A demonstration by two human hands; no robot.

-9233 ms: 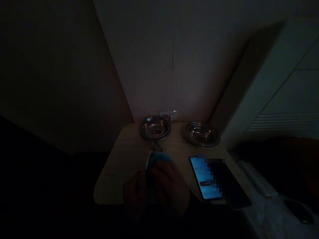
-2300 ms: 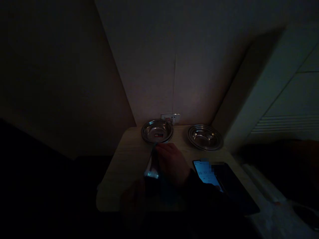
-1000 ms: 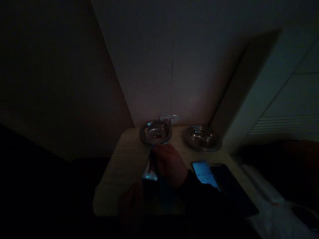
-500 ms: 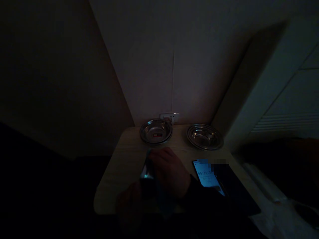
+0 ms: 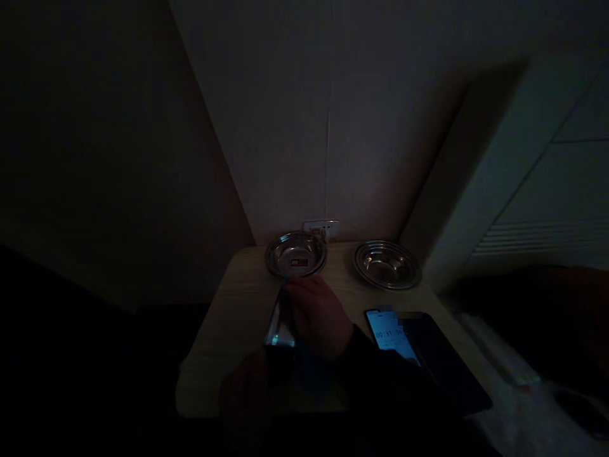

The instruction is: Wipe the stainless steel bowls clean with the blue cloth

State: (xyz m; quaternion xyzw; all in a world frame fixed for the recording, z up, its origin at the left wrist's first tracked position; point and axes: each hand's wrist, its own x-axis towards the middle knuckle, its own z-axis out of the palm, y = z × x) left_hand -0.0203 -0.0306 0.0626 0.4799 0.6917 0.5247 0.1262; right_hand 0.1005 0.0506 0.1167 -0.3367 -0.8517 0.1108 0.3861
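Observation:
In the dim light, my left hand (image 5: 245, 387) grips the lower left of a shiny metal object (image 5: 281, 327) tilted up over the table; its exact kind is too dark to make out. Bent over the object's upper right side is my right hand (image 5: 321, 317), fingers closed on what looks like a blue cloth (image 5: 314, 374). The cloth hangs below that hand, and a bit of blue shows above its fingertips. The underside of the metal object is lost in shadow.
A light wooden table (image 5: 228, 304) stands against the wall. At its back are stacked metal dishes on the left (image 5: 295, 254) and more stacked dishes on the right (image 5: 386, 265). A lit phone (image 5: 392, 336) lies beside a dark flat object (image 5: 450, 362). A wall socket (image 5: 321, 227) sits behind.
My right hand has shifted slightly up and left along the metal object, which shows more of its bright face. My left hand stays nearly in place. The view has tilted a little.

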